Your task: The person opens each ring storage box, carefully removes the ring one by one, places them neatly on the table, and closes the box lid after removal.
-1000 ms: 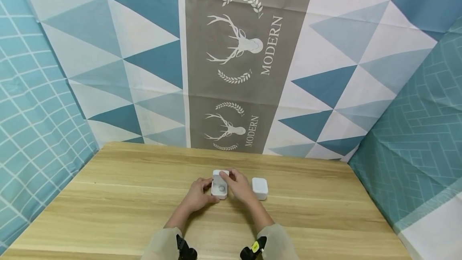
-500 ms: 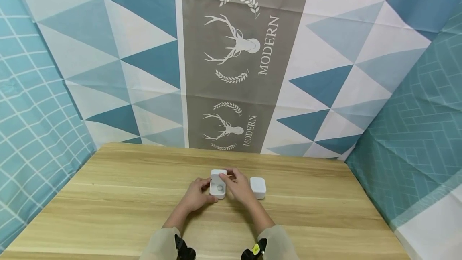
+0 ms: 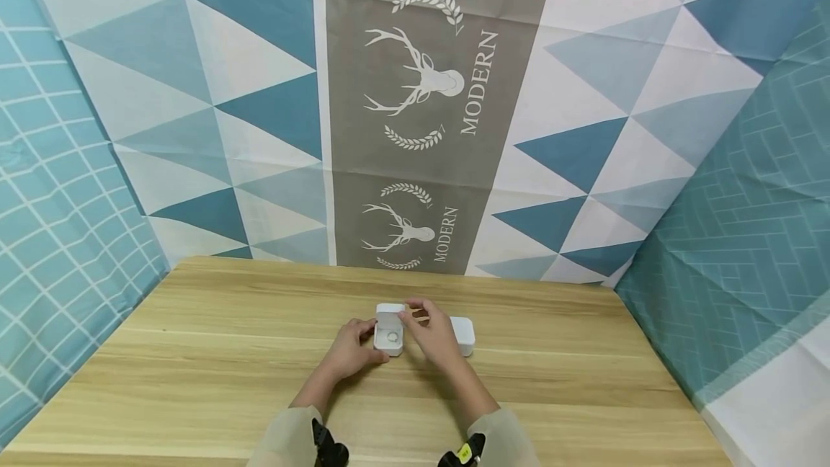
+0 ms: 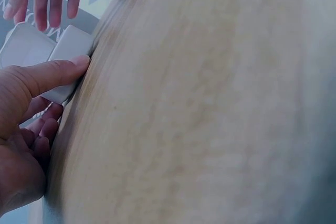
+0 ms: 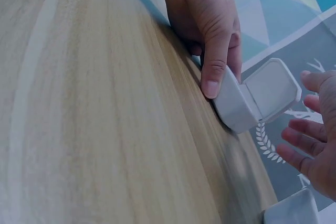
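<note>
Since a second ago our right hand (image 3: pixel 433 331) has let go of the lid and now hovers just beside it, fingers spread and holding nothing. Our left hand (image 3: pixel 351 349) grips the base of the open ring box (image 3: pixel 388 330), thumb on its near side. The box stands on the wooden table (image 3: pixel 227 366), a ring (image 3: pixel 392 337) inside. A closed white box (image 3: pixel 463 335) sits just right of our right hand.
</note>
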